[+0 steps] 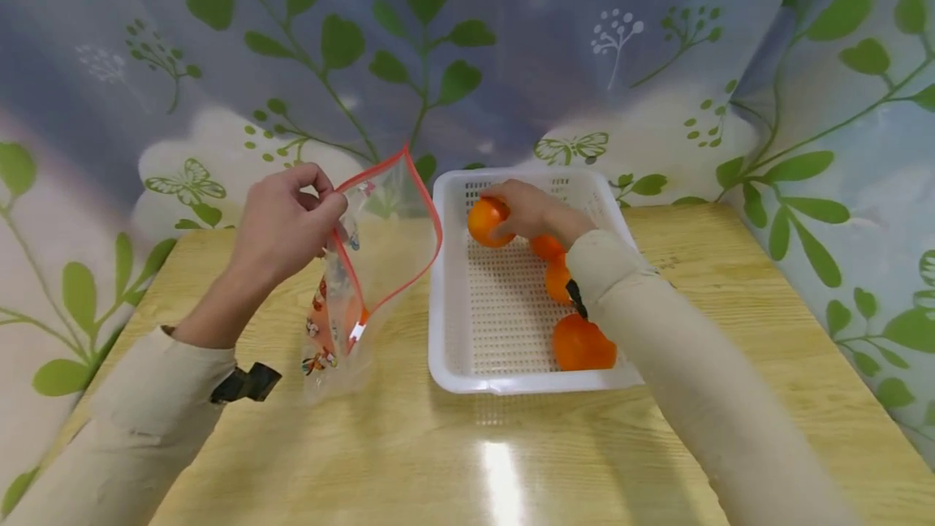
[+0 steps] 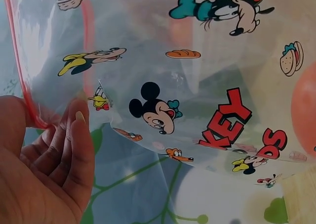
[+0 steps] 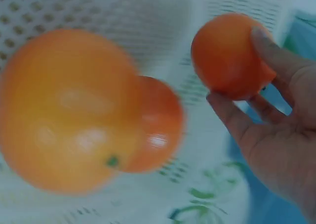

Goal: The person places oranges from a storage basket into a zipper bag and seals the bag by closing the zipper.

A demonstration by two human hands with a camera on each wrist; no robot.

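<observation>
Head overview; two close wrist views.

Bright, table glare, blurry right-wrist view

Long beige sleeves and black wrist mounts

Both arms are covered to the wrist by plain beige sleeves; a black strap-mounted device is worn on the left sleeve (image 1: 247, 384), and a black clip is seen on the right sleeve (image 1: 576, 298).
</observation>
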